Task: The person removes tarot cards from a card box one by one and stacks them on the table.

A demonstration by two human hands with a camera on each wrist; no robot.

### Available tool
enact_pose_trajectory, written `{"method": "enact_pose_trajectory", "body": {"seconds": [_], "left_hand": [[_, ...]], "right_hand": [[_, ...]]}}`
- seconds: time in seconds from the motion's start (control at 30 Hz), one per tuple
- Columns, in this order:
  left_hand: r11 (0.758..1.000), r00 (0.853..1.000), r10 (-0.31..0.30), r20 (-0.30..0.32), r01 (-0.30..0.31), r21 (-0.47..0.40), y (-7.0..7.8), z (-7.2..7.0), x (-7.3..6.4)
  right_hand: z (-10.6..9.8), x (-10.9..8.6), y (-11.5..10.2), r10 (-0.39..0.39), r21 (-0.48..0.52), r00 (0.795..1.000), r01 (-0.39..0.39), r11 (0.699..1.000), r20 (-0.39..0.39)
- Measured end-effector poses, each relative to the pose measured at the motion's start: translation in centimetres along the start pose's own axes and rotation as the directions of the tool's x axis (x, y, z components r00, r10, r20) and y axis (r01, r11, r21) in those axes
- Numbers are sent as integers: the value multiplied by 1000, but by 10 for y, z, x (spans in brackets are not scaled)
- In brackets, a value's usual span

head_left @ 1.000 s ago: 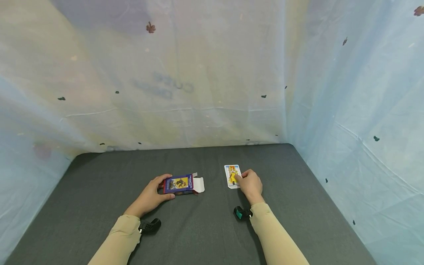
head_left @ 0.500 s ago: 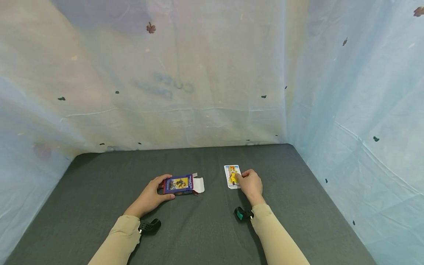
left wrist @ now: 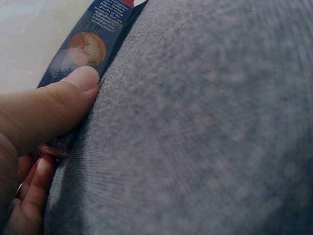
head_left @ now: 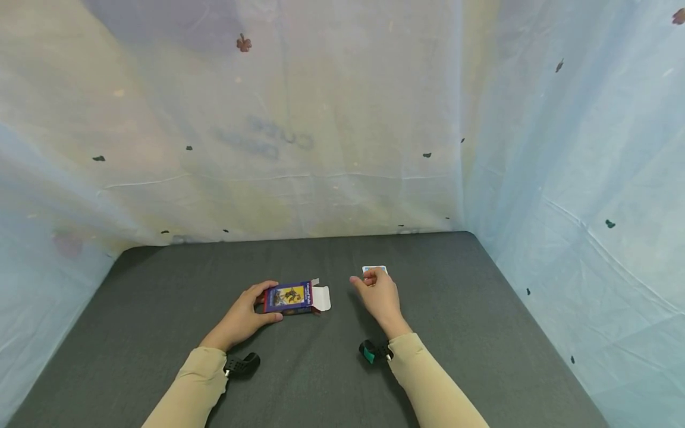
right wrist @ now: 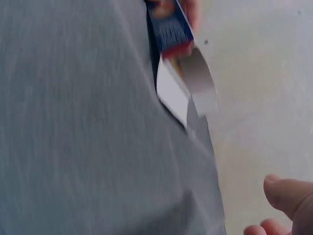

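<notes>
My left hand point(head_left: 241, 318) grips the near end of a blue tarot card box point(head_left: 288, 297) lying on the table, thumb along one long side and fingers along the other. The box's white end flap point(head_left: 321, 298) stands open toward the right. In the left wrist view the thumb point(left wrist: 83, 81) presses the printed side of the box. My right hand point(head_left: 381, 300) hovers over the cards point(head_left: 366, 269), hiding all but their far edge. Its thumb point(right wrist: 283, 193) and fingertips are apart in the right wrist view, with nothing between them.
A dark grey cloth covers the table point(head_left: 321, 368). Pale patterned curtain point(head_left: 321, 119) rises behind the table's far edge and along both sides. Each wrist wears a black band point(head_left: 242, 364).
My right hand has let go of the cards' right edge and moved left across them, its thumb now beyond their left side. The left hand and box have stayed still.
</notes>
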State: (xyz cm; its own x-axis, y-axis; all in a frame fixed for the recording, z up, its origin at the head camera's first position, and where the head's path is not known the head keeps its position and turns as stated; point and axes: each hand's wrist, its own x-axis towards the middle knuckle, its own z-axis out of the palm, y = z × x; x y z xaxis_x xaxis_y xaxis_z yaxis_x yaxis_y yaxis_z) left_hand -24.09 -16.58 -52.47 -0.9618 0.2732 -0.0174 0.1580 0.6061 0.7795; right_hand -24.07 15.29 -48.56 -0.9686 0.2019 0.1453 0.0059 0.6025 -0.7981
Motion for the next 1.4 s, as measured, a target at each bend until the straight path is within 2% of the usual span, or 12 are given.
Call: {"method": "enact_pose_trajectory", "body": {"seconds": [0.3, 0.53, 0.63, 0.97, 1.23, 1.4], "left_hand": [[1000, 1000, 6, -3, -6, 1, -2, 0, 1], [1000, 1000, -2, -4, 2, -1, -1, 1, 0], [1000, 1000, -5, -5, 5, 1, -1, 1, 0], [1000, 1000, 25, -16, -25, 11, -6, 2, 3], [999, 1000, 29, -6, -29, 20, -7, 1, 3], [999, 999, 34, -8, -33, 26, -4, 1, 2]], "right_hand": [[25, -7, -13, -58, 105, 988, 43, 994, 143], [41, -8, -14, -129, 231, 957, 68, 971, 261], [45, -7, -15, -148, 249, 944, 74, 966, 293], [59, -9, -12, -142, 158, 914, 87, 984, 380], [69, -12, -16, -159, -25, 931, 176, 984, 327], [70, -12, -17, -171, -51, 935, 196, 979, 310]]}}
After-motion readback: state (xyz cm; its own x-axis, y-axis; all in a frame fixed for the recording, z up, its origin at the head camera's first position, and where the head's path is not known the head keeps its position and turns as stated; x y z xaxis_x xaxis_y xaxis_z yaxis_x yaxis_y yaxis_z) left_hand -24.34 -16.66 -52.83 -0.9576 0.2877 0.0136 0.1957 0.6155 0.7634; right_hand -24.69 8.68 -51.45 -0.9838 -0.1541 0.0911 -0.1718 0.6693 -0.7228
